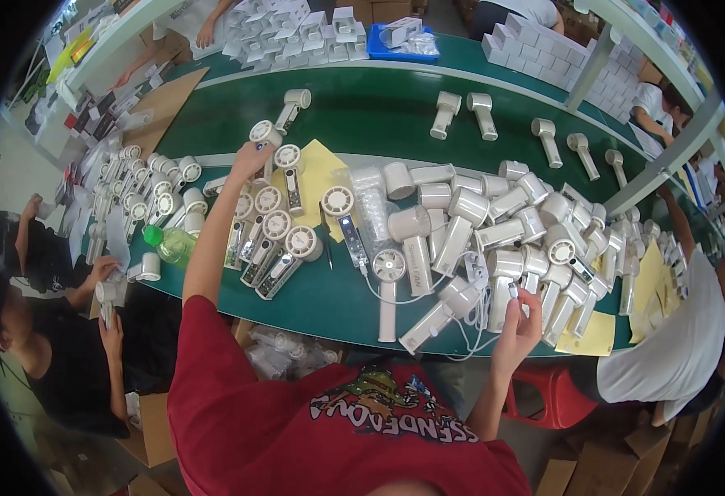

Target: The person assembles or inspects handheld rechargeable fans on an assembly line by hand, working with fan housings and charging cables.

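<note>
With my left arm stretched far forward, my left hand (251, 162) grips a white handheld fan (264, 131) by its handle. Just below that hand lies a group of fans with round grilles and open handles showing their insides, such as one fan (275, 225) in the middle. My right hand (518, 329) is raised at the near right, thumb and fingers pinching a small pale plug-like piece (513, 290), too small to name surely. White cables (476, 318) loop beside it. One cable runs to an opened fan (351, 236) on yellow paper.
Many closed white fans (503, 202) heap up on the right of the green table. A dark pen-like tool (327, 240) and a green-capped bottle (170, 242) lie left of centre. Several fans ride the green belt (362, 107) beyond. Co-workers sit on both sides; a red stool (548, 397) stands right.
</note>
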Tool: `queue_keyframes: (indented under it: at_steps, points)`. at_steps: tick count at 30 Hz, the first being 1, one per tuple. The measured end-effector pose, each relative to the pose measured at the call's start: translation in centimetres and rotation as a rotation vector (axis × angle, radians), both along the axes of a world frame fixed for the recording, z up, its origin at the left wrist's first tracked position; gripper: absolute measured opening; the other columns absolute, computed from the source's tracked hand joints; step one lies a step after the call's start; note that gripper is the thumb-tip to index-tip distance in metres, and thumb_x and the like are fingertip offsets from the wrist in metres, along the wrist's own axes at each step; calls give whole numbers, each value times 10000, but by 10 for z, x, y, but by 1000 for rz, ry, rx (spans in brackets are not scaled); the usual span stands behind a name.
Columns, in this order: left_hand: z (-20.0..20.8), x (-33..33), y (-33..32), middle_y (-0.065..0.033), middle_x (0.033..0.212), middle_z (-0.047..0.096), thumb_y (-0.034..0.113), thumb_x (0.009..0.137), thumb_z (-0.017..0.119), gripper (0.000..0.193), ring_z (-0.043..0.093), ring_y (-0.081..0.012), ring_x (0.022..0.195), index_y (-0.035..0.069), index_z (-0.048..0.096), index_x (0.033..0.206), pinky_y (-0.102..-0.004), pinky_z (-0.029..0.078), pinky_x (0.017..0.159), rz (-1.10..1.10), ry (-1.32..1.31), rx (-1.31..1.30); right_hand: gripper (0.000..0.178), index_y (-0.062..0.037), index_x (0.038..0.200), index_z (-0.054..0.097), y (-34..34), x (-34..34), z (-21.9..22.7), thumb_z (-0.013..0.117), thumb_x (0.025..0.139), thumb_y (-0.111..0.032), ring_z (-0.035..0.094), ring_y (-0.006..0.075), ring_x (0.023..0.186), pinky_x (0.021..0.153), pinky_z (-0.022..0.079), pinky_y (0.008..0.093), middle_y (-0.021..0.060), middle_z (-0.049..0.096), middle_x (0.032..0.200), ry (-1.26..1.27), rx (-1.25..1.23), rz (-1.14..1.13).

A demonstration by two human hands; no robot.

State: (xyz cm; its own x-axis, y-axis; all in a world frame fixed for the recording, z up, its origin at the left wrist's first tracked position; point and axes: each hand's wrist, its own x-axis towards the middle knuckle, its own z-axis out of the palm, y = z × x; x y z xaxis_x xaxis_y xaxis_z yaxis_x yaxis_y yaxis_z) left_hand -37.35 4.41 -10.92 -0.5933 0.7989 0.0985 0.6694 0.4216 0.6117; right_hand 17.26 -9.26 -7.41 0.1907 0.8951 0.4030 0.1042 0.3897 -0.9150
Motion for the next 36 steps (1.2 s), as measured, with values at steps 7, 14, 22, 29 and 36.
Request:
queue_keyframes:
  at_steps: [7, 14, 22, 29, 36]
  points:
    - [35, 32, -3, -238, 893, 613, 388, 616, 672, 640, 611, -329, 856, -96, 505, 1001, -365, 488, 745, -61, 54, -301, 139, 38, 954, 527, -3, 7, -8, 471, 827, 41, 462, 108, 803, 741, 428, 218, 59, 446, 896, 1, -35, -33]
    - [51, 26, 14, -202, 973, 596, 352, 585, 708, 730, 593, -304, 899, -54, 415, 1115, -375, 481, 750, -290, 444, -479, 131, 42, 952, 526, 0, 15, -11, 469, 834, 33, 479, 99, 801, 718, 426, 202, 59, 459, 912, 23, -78, -60]
    - [53, 163, 157, -137, 844, 635, 396, 715, 637, 492, 615, -264, 813, 28, 573, 1036, -336, 477, 731, -614, 89, -36, 124, 28, 959, 530, 6, 19, -4, 499, 842, 4, 517, 74, 750, 683, 414, 177, 35, 532, 841, 67, -75, -159]
    - [-36, 286, 269, -285, 1076, 521, 430, 612, 710, 726, 530, -337, 1023, -77, 473, 1073, -380, 436, 861, -359, 228, 44, 171, 19, 985, 558, -9, 15, 1, 537, 816, 20, 510, 42, 745, 620, 401, 142, 19, 540, 870, 72, -193, -121]
    - [24, 295, 225, -127, 777, 567, 143, 753, 556, 213, 586, -209, 659, -3, 513, 901, -349, 526, 646, -431, -1573, 250, 173, 59, 996, 553, 15, 12, 6, 525, 829, 25, 528, 91, 830, 702, 443, 191, 48, 543, 905, 71, -117, -30]
